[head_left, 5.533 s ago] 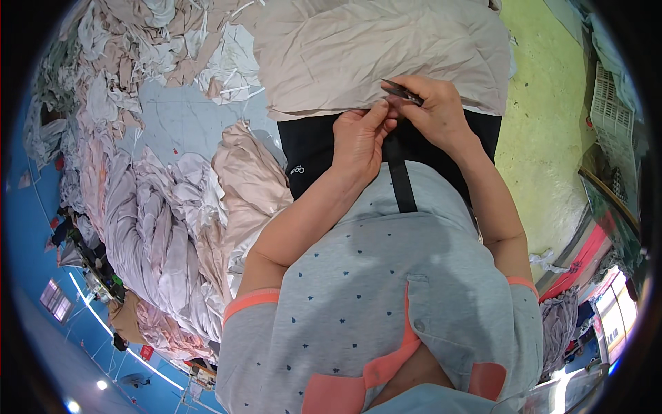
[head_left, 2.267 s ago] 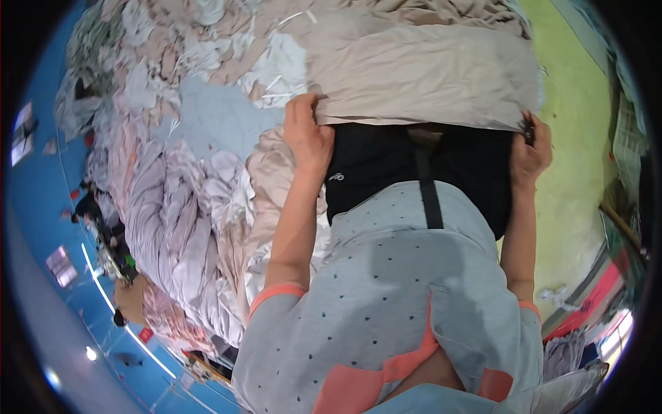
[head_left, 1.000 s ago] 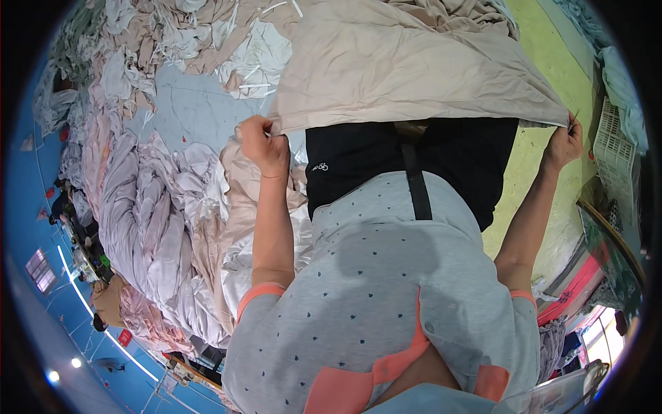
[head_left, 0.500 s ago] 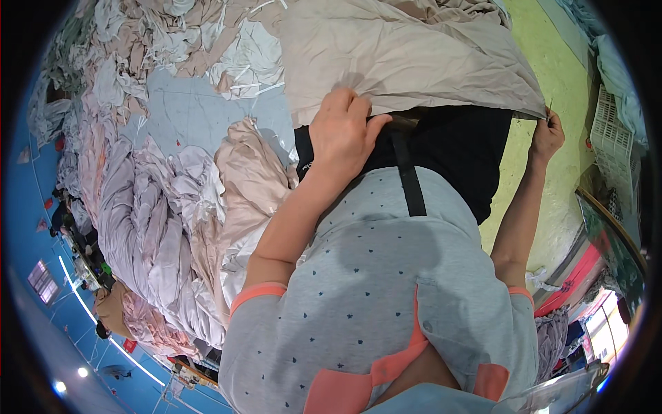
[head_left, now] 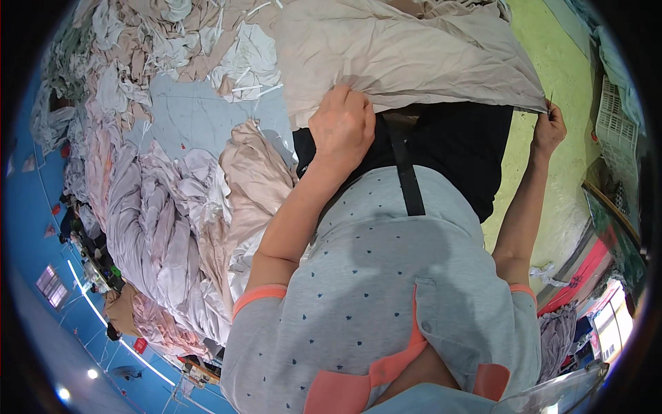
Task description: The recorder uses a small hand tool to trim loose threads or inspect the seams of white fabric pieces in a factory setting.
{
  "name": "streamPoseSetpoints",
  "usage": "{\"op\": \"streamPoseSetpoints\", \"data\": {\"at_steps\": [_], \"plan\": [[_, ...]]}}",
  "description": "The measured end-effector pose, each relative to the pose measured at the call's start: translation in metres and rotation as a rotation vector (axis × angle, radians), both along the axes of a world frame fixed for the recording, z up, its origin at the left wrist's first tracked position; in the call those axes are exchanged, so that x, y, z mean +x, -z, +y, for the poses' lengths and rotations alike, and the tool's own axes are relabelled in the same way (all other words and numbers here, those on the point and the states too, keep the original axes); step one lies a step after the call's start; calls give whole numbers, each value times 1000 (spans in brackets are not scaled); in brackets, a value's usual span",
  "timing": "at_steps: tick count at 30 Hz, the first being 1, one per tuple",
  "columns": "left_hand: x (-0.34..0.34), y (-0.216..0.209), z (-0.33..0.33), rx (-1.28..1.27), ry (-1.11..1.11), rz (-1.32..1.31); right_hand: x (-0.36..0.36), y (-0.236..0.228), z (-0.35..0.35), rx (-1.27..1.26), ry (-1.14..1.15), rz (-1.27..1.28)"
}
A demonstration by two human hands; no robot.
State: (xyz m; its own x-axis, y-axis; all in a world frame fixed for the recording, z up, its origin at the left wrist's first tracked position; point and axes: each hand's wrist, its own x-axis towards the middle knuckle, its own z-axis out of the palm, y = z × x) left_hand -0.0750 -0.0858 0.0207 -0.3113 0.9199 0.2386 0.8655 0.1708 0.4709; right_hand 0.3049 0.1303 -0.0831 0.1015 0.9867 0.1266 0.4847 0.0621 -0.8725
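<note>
A wrinkled beige cloth (head_left: pixel 407 58) lies across my lap, its near edge running from side to side over my black trousers. My left hand (head_left: pixel 343 127) is closed on that edge toward the left, knuckles up and fingers curled into the fabric. Out at the far right corner, my right hand (head_left: pixel 549 130) pinches the cloth between thumb and fingers. A thin dark pointed tip rises from these fingers; its kind is too small to make out. Folds spread from the left hand's grip.
Heaps of lilac cloth (head_left: pixel 148 228) and pinkish-beige cloth (head_left: pixel 255 179) lie to my left. White pieces with straps (head_left: pixel 248 62) are beyond them on a grey surface (head_left: pixel 186 103). A pale plastic crate (head_left: pixel 617 127) stands at the right, beside the yellow-green floor (head_left: pixel 524 186).
My left thumb, stretched along the edge before, has tucked in, and the fingers have closed on the cloth. The right hand keeps its hold on the corner, shifted only slightly.
</note>
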Motion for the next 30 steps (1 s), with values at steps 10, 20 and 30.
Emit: {"op": "streamPoseSetpoints", "data": {"at_steps": [10, 20, 30], "plan": [[-12, -10, -23, 41, -126, -757, -43, -85, -53, 24, -75, -147], [-4, -12, -26, 231, 50, -625, -215, -134, -135, 332, -929, -261], [-5, -9, -28, 257, 69, -626, -235, -117, -136, 432, -948, -256]]}}
